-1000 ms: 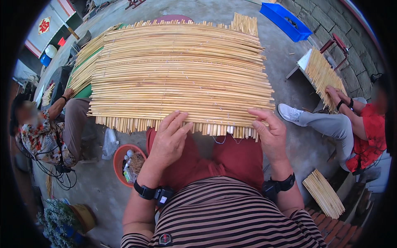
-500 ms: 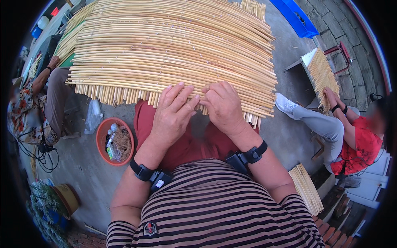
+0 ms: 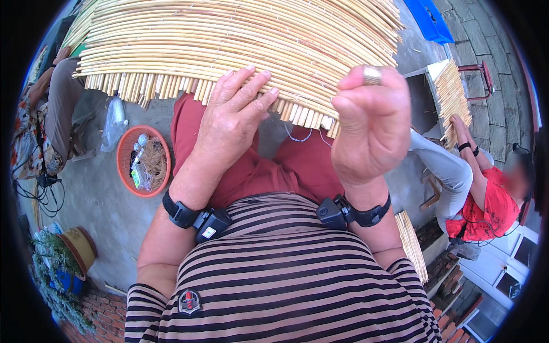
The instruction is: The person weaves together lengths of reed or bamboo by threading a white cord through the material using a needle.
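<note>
A mat of straw-coloured reed stalks [image 3: 229,34], bound with thin pale stitches, spreads before me. My left hand [image 3: 231,111] lies on its near edge, fingers stretched flat over the stalks, the thumb partly hidden below. Raised off the mat's right side, my right hand [image 3: 372,123] is closed in a pinch, thumb against the fingertips. A wide metal ring [image 3: 372,75] sits on one of its fingers. What the pinch holds is hidden. Beneath the mat's edge hangs a loop of pale thread [image 3: 299,139], and another bit of thread runs toward my right hand.
An orange basket [image 3: 121,166] of fibres and wrappers stands on the floor to my left, beside a clear plastic bag [image 3: 114,123]. People sit on both sides; the right one handles a smaller reed mat [image 3: 453,100]. A potted plant [image 3: 54,266] is at lower left.
My right hand has left the mat's edge and risen toward me and to the right, pinched. My left hand stays on the mat. The view has shifted, and a thread loop now shows.
</note>
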Demonstrator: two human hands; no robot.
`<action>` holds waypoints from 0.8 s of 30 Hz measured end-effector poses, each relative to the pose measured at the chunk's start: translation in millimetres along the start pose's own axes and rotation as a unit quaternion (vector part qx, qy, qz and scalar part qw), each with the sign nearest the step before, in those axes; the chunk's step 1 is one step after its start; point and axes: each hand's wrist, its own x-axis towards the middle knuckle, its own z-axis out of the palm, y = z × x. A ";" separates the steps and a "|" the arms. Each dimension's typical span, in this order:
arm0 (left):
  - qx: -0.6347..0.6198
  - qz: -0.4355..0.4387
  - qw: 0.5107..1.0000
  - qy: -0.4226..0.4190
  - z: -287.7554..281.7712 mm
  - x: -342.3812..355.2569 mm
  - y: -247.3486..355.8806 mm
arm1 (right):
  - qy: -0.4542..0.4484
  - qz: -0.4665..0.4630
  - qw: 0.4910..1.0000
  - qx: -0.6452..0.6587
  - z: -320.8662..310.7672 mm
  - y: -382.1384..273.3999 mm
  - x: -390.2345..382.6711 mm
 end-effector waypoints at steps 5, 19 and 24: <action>-0.022 -0.017 0.999 -0.016 -3.4 0.2 0.0 | 0.008 0.162 0.986 0.030 -9.0 22.6 3.2; 0.006 -0.006 1.000 -0.003 -2.2 3.1 2.8 | -0.158 -0.040 0.980 -0.117 31.1 48.6 -33.8; -0.005 -0.011 1.000 0.007 -4.9 3.7 3.5 | -0.136 -0.056 0.986 -0.084 24.5 41.9 -24.0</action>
